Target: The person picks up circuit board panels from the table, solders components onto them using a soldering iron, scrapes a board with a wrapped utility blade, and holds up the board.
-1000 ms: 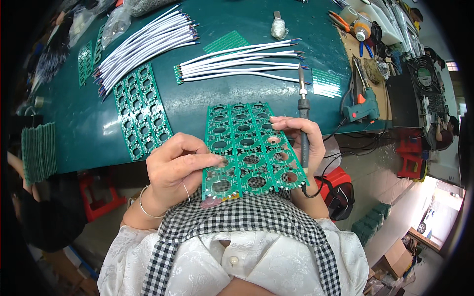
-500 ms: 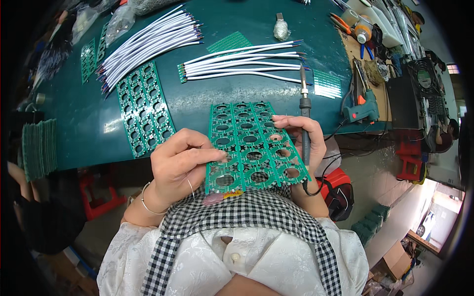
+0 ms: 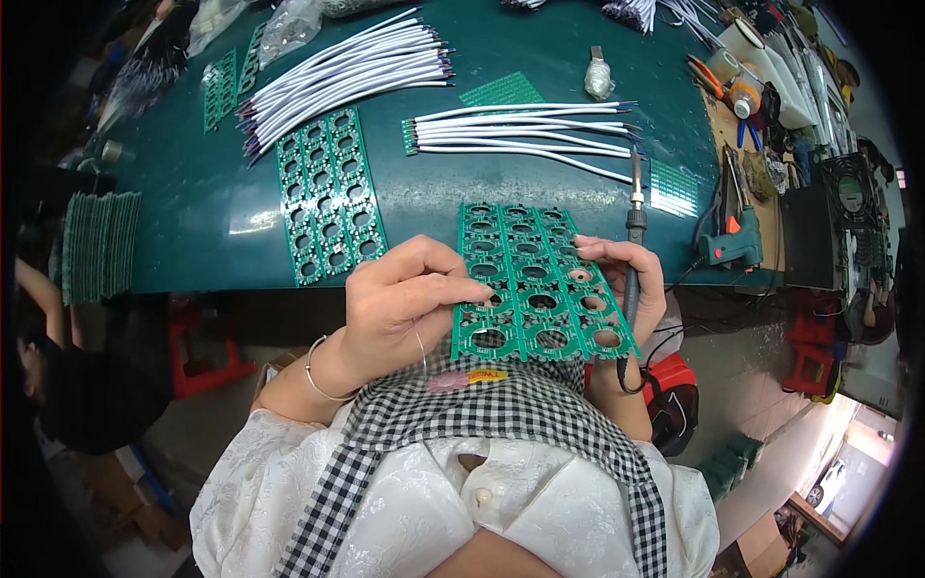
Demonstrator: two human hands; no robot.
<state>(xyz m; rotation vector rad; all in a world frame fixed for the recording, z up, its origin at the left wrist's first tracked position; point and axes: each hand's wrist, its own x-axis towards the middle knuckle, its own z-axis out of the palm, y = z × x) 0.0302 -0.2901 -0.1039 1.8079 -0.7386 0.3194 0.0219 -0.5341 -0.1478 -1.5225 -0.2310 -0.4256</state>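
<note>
Held over my lap, at the table's front edge, is a green circuit board panel [image 3: 525, 289] with rows of round holes. My left hand [image 3: 409, 294] pinches its left edge, index fingertip lying on the board. A thin silvery wire [image 3: 420, 345] hangs below those fingers; whether they grip it too is hidden. At the panel's right edge my right hand [image 3: 631, 279] grips the board with its fingertips. The same hand carries a soldering iron [image 3: 635, 226], tip pointing away from me, lying across the fingers and apart from the board.
On the green table [image 3: 212, 193] lie a pile of white cables [image 3: 347, 82], another board panel [image 3: 332, 197] and a smaller cable row [image 3: 520, 130] attached to a board strip. A green glue gun [image 3: 727, 241] rests at right. Stacked boards [image 3: 101, 246] stand at left.
The whole view has shifted, so the table and things on it appear farther right. Both hands keep hold of the panel, which now looks slightly more foreshortened. The soldering iron stays in my right hand.
</note>
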